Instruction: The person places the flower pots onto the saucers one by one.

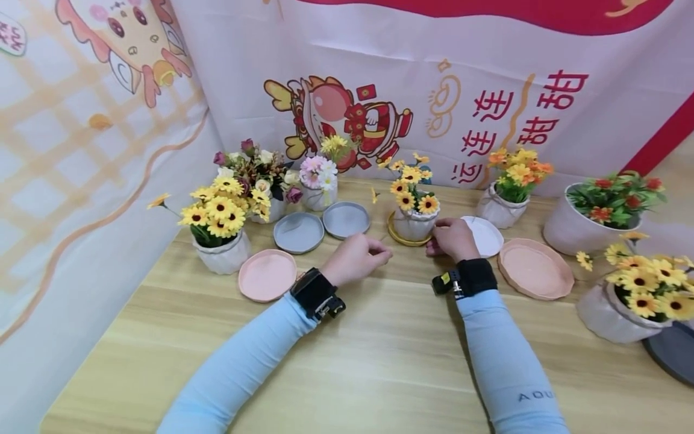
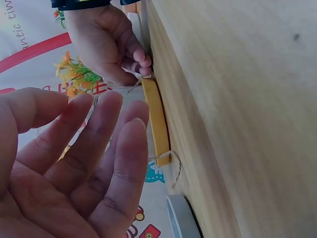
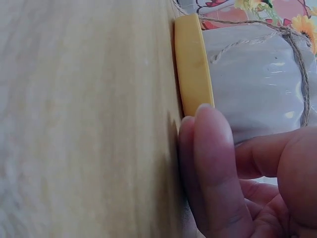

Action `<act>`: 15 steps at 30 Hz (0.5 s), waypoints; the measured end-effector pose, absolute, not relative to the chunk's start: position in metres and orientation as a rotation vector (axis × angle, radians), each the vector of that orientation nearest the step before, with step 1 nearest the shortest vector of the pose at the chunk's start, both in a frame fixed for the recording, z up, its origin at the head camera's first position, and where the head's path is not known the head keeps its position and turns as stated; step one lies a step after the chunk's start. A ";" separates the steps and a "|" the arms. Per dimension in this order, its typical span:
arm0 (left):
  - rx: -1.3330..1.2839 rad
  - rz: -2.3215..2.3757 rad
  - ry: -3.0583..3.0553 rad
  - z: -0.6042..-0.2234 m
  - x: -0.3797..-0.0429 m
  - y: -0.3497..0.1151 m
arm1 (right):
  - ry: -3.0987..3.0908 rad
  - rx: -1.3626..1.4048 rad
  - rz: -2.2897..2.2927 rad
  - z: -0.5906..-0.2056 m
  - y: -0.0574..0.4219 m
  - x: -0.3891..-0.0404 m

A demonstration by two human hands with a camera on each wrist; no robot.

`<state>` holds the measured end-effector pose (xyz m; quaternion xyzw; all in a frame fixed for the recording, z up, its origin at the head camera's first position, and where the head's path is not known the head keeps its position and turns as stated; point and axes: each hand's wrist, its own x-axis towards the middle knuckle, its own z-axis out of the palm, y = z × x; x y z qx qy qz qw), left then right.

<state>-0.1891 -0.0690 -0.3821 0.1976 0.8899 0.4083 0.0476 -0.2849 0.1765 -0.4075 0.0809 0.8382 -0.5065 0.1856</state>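
Observation:
A white pot [image 1: 414, 224] of yellow daisies stands on a yellow saucer [image 1: 398, 236], twine tied round it. My right hand [image 1: 454, 239] is at the right side of that saucer, its fingers curled and pinching the rim close to the table. In the right wrist view the fingers [image 3: 215, 163] cover the near end of the saucer [image 3: 193, 64]. My left hand [image 1: 355, 259] hovers to the left of the pot, apart from it. Its fingers [image 2: 126, 168] are loosely bent and hold nothing. A loose twine end [image 2: 177, 168] sticks out past the saucer.
Two grey saucers [image 1: 298, 232] and a pink saucer [image 1: 268, 275] lie left. A white saucer [image 1: 485, 236] and a peach saucer [image 1: 535, 268] lie right. Several potted flowers stand about, including a large white pot [image 1: 575, 226] and a daisy pot [image 1: 612, 313] beside a dark saucer [image 1: 672, 355].

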 end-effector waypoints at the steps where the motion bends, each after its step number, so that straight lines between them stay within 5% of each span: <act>1: 0.599 1.239 2.716 -0.382 -0.189 -0.070 | 2.363 0.223 -1.422 -0.408 0.176 -0.285; 15: 0.342 1.417 2.767 -0.361 -0.209 -0.121 | 2.591 -0.022 -1.210 -0.359 0.186 -0.241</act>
